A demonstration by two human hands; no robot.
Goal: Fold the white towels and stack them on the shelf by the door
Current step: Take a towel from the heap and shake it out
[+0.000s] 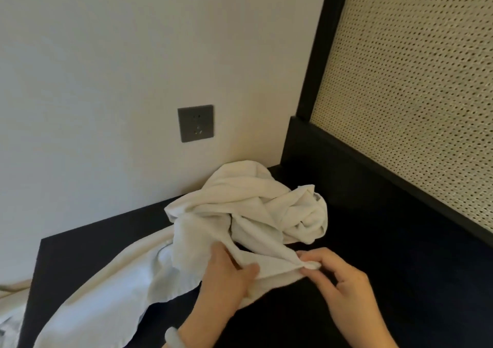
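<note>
Coming in from below over the table's (400,281) near edge: left hand (226,275), forearm slanted up and right, back of hand up, pale band (172,337) on the wrist. Gripping the towel (272,263) by its edge, thumb pressed on top, fingers tucked under the cloth and out of sight. Entering from the lower right, also over the table's near side: right hand (344,286), wrist bent left. Pinching the towel's corner between thumb and forefinger, other fingers loosely curled, nothing else held. Held edge pulled taut between both hands, just above the table top. Rest of towel trailing back into a crumpled heap (256,201) toward the table's back, near the wall. Cannot tell whether one towel or several in the heap. Spread on the table's left half: flat towel (114,289), hanging past the near left edge, cut off by the frame. On the wall behind the table: dark socket (195,123). Rising from the table's right side: woven panel (413,94) in a black frame. Both forearms cut off at the bottom.
</note>
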